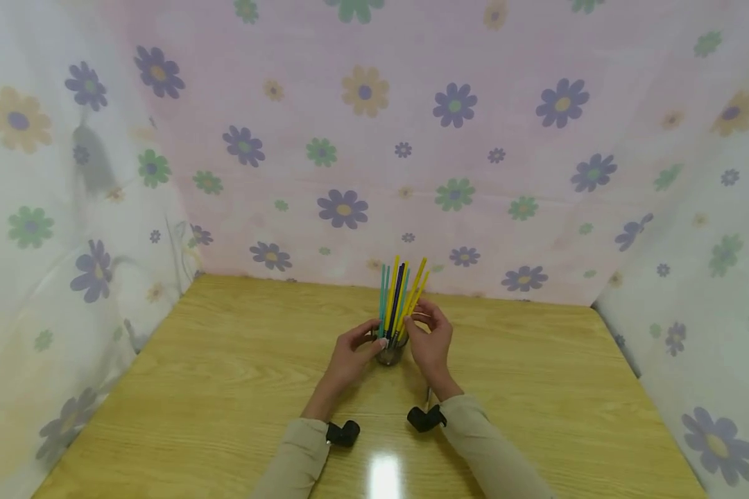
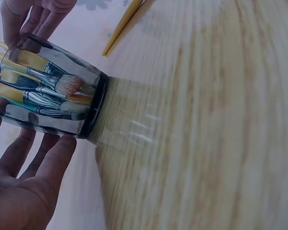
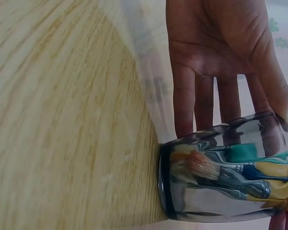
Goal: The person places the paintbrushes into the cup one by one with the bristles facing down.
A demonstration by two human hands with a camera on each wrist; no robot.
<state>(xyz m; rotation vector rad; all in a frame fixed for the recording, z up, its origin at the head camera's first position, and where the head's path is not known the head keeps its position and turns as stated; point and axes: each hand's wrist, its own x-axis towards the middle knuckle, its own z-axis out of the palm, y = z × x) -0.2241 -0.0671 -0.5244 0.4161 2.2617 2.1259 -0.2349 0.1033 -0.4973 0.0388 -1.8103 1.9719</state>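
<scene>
A clear glass tumbler [image 1: 389,357] stands on the table, holding several paintbrushes [image 1: 397,294], bristles down, with yellow, teal and dark blue handles. My left hand [image 1: 351,353] grips it from the left, thumb in front and fingers round the back. In the right wrist view, the left hand's palm [image 3: 216,43] shows beside the tumbler [image 3: 225,172]. At the right rim, my right hand [image 1: 432,339] pinches a leaning yellow-handled paintbrush [image 1: 417,294] between thumb and finger. The left wrist view shows its fingers [image 2: 45,21] close to the rim, with their tips partly hidden.
A separate yellow pointed handle [image 2: 121,28] appears beyond the tumbler. Under the right wrist, a thin object [image 1: 428,396] is partly hidden. The wood-grain table [image 1: 225,360] meets flower-print cloth [image 1: 406,173] at the back and sides. Black wrist cameras [image 1: 343,434] hang at both cuffs.
</scene>
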